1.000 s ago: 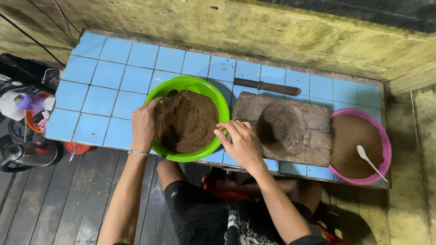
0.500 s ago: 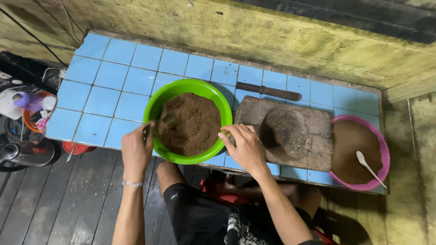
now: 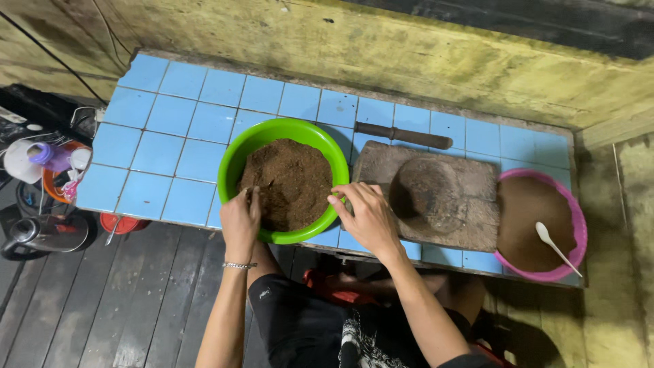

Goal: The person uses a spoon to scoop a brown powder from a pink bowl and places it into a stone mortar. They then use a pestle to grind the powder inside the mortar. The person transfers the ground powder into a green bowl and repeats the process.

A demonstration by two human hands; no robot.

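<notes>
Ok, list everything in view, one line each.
bowl: one, green, mid counter, full of brown powder
grinding stone: one, grey-brown, right of the green bowl
knife: one, dark handle, behind the stone
basin: one, pink, far right, brown paste inside
spoon: one, white, in the basin
counter: one, blue tiles
kettle: one, metal, floor at left
left hand: at the bowl's near rim, fingers in the powder
right hand: on the bowl's right rim

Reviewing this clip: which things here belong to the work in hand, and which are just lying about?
In hand:
- left hand, fingers in the brown powder
- right hand, on the rim of the green bowl

Lying about:
- stone slab
- dark wooden-handled tool
- pink bowl with white spoon
- kettle on the floor
</notes>
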